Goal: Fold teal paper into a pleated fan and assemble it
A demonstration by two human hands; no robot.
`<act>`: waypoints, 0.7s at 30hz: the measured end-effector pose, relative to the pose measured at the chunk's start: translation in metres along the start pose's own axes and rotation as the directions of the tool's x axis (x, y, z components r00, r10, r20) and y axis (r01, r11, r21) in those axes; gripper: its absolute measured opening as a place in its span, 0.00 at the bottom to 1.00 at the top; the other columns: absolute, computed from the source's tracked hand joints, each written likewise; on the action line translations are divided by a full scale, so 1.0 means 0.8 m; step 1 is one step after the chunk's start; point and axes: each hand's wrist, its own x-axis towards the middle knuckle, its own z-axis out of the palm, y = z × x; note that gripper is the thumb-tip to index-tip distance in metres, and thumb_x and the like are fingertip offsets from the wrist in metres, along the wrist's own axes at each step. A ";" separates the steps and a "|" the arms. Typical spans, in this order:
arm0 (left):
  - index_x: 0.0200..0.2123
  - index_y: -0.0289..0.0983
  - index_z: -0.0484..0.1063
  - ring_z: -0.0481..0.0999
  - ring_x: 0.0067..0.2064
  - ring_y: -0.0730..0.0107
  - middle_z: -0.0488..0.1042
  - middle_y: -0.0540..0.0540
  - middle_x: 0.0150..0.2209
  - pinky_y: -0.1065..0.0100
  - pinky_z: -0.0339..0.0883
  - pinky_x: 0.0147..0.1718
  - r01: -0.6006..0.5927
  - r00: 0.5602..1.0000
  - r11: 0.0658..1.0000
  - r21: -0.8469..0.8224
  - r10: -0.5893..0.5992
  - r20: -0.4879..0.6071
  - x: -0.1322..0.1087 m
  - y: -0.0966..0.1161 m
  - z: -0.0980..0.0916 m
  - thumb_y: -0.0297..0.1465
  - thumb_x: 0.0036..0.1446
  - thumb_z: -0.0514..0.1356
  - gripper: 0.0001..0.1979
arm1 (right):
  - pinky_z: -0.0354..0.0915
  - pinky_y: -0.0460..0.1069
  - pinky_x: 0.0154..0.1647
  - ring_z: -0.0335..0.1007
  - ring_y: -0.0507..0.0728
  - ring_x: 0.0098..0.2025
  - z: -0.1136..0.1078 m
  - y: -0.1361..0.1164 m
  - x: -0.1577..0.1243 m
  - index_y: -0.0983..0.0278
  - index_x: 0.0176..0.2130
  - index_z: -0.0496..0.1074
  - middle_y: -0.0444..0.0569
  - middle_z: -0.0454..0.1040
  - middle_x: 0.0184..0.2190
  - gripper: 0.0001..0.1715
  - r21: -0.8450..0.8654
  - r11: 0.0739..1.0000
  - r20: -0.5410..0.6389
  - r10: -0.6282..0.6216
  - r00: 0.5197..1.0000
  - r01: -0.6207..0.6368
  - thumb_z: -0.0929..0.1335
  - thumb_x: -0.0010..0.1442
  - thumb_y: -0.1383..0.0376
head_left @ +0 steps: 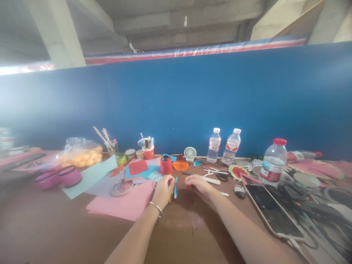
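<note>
My left hand (164,187), with a silver bangle at the wrist, pinches a narrow blue strip of folded paper (175,189) that stands upright at its fingertips. A short way to the right is my right hand (200,185), its thumb and fingers pressed together; whatever may be between them is too small to make out. Just beyond the hands stand a red spool of thread (166,165) and an orange pleated paper fan (180,165). Pink paper sheets (121,201) lie left of my left hand. Scissors (220,176) and white-handled pliers (211,180) lie beyond my right hand.
A phone (272,209) on a cable lies at the right, near a large water bottle (273,163). Two smaller bottles (213,146) and a small fan (190,154) stand by the blue partition (176,99). At left are purple containers (70,176) and a plastic bag (79,154).
</note>
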 end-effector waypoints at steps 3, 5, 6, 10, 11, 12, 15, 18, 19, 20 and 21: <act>0.24 0.36 0.64 0.66 0.26 0.71 0.68 0.49 0.22 0.70 0.57 0.29 0.003 1.000 1.000 0.003 -0.003 -0.005 0.000 -0.002 0.001 0.34 0.53 0.46 0.12 | 0.46 0.43 0.18 0.49 0.46 0.15 -0.026 -0.007 -0.005 0.66 0.14 0.60 0.39 0.56 0.11 0.12 -0.126 0.991 0.052 0.060 0.997 -0.053 0.59 0.44 0.65; 0.25 0.36 0.65 0.67 0.28 0.71 0.69 0.49 0.23 0.70 0.57 0.30 0.001 1.000 1.000 -0.003 -0.001 0.003 0.001 -0.005 0.004 0.33 0.53 0.46 0.12 | 0.44 0.44 0.17 0.46 0.46 0.14 -0.043 -0.012 -0.011 0.65 0.11 0.59 0.38 0.53 0.09 0.14 -0.204 0.975 0.050 0.101 0.994 -0.089 0.61 0.43 0.64; 0.25 0.36 0.65 0.68 0.29 0.71 0.69 0.49 0.24 0.70 0.57 0.31 0.002 1.000 1.000 -0.005 -0.002 0.009 0.001 -0.007 0.005 0.33 0.52 0.46 0.11 | 0.44 0.44 0.17 0.46 0.46 0.13 -0.051 -0.015 -0.014 0.65 0.10 0.59 0.38 0.53 0.07 0.16 -0.253 0.962 0.048 0.122 0.991 -0.106 0.62 0.42 0.63; 0.26 0.36 0.65 0.68 0.30 0.70 0.70 0.49 0.25 0.69 0.57 0.32 0.018 0.999 1.000 -0.019 -0.017 0.031 0.001 -0.010 0.007 0.32 0.52 0.46 0.11 | 0.44 0.46 0.17 0.48 0.47 0.12 -0.084 -0.028 -0.027 0.65 0.10 0.65 0.39 0.55 0.06 0.17 -0.601 0.780 0.068 0.269 0.961 -0.176 0.67 0.40 0.58; 0.26 0.36 0.65 0.68 0.30 0.70 0.70 0.49 0.25 0.69 0.57 0.32 0.016 0.999 1.000 -0.022 -0.015 0.032 0.001 -0.010 0.008 0.32 0.52 0.46 0.11 | 0.45 0.46 0.18 0.51 0.48 0.13 -0.088 -0.031 -0.028 0.65 0.11 0.67 0.40 0.57 0.07 0.16 -0.654 0.739 0.058 0.262 0.963 -0.161 0.67 0.40 0.58; 0.26 0.36 0.65 0.68 0.29 0.70 0.69 0.49 0.25 0.69 0.57 0.32 0.013 0.999 1.000 -0.026 -0.013 0.030 0.001 -0.011 0.009 0.33 0.53 0.46 0.11 | 0.47 0.46 0.18 0.54 0.49 0.15 -0.090 -0.033 -0.027 0.65 0.13 0.69 0.42 0.60 0.09 0.13 -0.695 0.704 0.024 0.231 0.973 -0.150 0.68 0.39 0.59; 0.26 0.36 0.65 0.67 0.28 0.70 0.69 0.49 0.25 0.69 0.58 0.30 0.023 0.999 0.998 -0.051 -0.022 0.033 0.000 -0.012 0.012 0.33 0.53 0.46 0.11 | 0.53 0.46 0.24 0.63 0.53 0.23 -0.071 -0.036 -0.018 0.63 0.19 0.71 0.46 0.70 0.18 0.04 -0.756 0.644 -0.219 -0.078 0.973 -0.119 0.66 0.41 0.67; 0.27 0.36 0.65 0.67 0.27 0.70 0.68 0.49 0.24 0.69 0.58 0.29 0.046 0.998 0.997 -0.070 -0.042 0.048 0.000 -0.011 0.013 0.33 0.52 0.46 0.11 | 0.58 0.47 0.32 0.67 0.55 0.33 -0.023 -0.028 -0.004 0.62 0.30 0.71 0.48 0.72 0.30 0.10 -0.701 0.713 -0.276 -0.290 0.916 0.015 0.63 0.45 0.69; 0.27 0.36 0.65 0.67 0.28 0.70 0.68 0.49 0.25 0.69 0.58 0.29 0.042 0.998 0.997 -0.069 -0.038 0.052 0.000 -0.010 0.012 0.33 0.52 0.46 0.11 | 0.59 0.47 0.35 0.67 0.55 0.35 -0.006 -0.024 -0.001 0.61 0.35 0.69 0.48 0.72 0.33 0.13 -0.638 0.765 -0.252 -0.316 0.915 0.089 0.63 0.46 0.68; 0.27 0.36 0.65 0.67 0.28 0.70 0.68 0.48 0.25 0.69 0.58 0.30 0.033 0.998 0.997 -0.065 -0.029 0.055 0.000 -0.008 0.011 0.33 0.52 0.46 0.11 | 0.60 0.47 0.35 0.67 0.54 0.36 0.009 -0.019 0.002 0.61 0.37 0.68 0.47 0.72 0.34 0.14 -0.565 0.813 -0.217 -0.311 0.925 0.140 0.64 0.46 0.67; 0.27 0.36 0.65 0.67 0.29 0.70 0.69 0.48 0.25 0.69 0.58 0.30 0.022 0.998 0.998 -0.061 -0.019 0.055 0.000 -0.007 0.009 0.32 0.52 0.46 0.10 | 0.60 0.47 0.35 0.68 0.54 0.34 0.022 -0.014 0.004 0.62 0.37 0.67 0.47 0.72 0.33 0.14 -0.494 0.853 -0.186 -0.291 0.939 0.166 0.64 0.46 0.66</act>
